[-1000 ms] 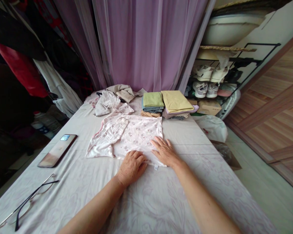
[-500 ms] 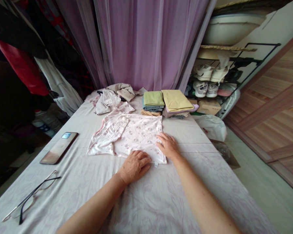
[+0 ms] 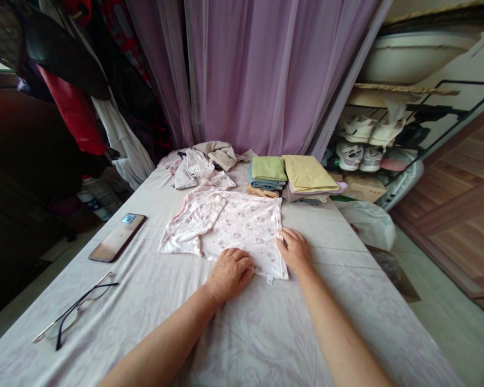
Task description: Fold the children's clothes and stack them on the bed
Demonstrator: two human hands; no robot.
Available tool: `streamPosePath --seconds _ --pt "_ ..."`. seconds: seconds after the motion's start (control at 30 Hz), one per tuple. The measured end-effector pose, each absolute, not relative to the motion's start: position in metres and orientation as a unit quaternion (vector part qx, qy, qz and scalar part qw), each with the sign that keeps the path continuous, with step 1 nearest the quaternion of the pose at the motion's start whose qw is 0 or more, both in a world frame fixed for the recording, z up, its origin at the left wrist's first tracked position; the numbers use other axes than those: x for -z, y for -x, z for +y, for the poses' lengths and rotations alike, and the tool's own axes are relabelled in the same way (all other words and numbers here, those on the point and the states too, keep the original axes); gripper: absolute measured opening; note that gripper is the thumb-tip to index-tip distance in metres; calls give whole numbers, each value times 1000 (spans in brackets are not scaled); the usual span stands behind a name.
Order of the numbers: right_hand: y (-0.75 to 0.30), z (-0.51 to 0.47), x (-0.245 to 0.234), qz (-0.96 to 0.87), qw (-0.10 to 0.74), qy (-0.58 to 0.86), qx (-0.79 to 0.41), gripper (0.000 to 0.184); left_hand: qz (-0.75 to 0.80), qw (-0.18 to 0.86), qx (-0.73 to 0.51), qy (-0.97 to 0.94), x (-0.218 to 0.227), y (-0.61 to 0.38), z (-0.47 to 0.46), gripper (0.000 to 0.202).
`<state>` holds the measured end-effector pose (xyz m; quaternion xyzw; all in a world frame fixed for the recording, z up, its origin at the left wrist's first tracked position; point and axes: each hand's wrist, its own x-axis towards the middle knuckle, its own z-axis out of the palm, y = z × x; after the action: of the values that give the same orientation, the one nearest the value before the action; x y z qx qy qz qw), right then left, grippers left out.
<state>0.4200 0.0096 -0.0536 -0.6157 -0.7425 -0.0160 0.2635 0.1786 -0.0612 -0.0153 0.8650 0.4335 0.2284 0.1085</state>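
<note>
A pale pink shirt [image 3: 246, 226] with a small print lies spread on the bed, one sleeve [image 3: 210, 215] folded across its left part. My left hand [image 3: 230, 273] rests on its lower edge, fingers laid over the cloth and slightly bent. At the right edge of the shirt, my right hand [image 3: 295, 250] lies with its fingertips on the fabric and its fingers loosely extended. A small white tag [image 3: 270, 280] sticks out from the bottom edge between the hands. The undersides of both hands are hidden.
Behind the shirt are folded clothes topped by a green piece [image 3: 268, 168] and a yellow piece [image 3: 308, 173]. Rumpled clothes [image 3: 204, 164] lie to their left. A phone [image 3: 118, 237] and eyeglasses [image 3: 76, 310] rest on the bed's left side. A shoe rack [image 3: 387, 107] stands beyond at right.
The whole view has shifted, so everything sits farther right in the picture. My left hand has slid slightly left along the shirt's lower edge, and my right fingertips have drawn back toward the side edge.
</note>
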Motion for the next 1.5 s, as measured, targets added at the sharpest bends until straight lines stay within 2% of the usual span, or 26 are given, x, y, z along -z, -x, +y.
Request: streamPosePath --seconds 0.2,0.37,0.6,0.83,1.03,1.27,1.4,1.43,1.5 --pt "-420 9 54 -734 273 622 23 33 425 129 -244 -862 16 -172 -59 16" --pt "-421 10 51 -735 281 617 23 33 459 103 -269 -840 11 -153 -50 19" --pt "-379 36 10 -770 267 579 12 32 536 28 -258 -803 5 -98 -42 17" --pt "-278 96 -13 -788 163 586 -98 35 566 5 -226 -793 12 -64 -56 11" --pt "-229 147 -9 -761 105 629 -114 32 569 53 -233 -787 13 -65 -57 6" --pt "-208 173 -7 -758 56 637 -128 40 563 87 -239 -786 9 -65 -55 6" --pt "-199 180 -16 -781 89 606 -125 33 558 92 -256 -784 9 -63 -56 8" --pt "-197 183 -19 -787 118 594 -121 33 560 90 -261 -781 11 -63 -56 8" --pt "-190 190 -19 -790 208 566 -112 32 564 86 -260 -779 15 -63 -57 23"
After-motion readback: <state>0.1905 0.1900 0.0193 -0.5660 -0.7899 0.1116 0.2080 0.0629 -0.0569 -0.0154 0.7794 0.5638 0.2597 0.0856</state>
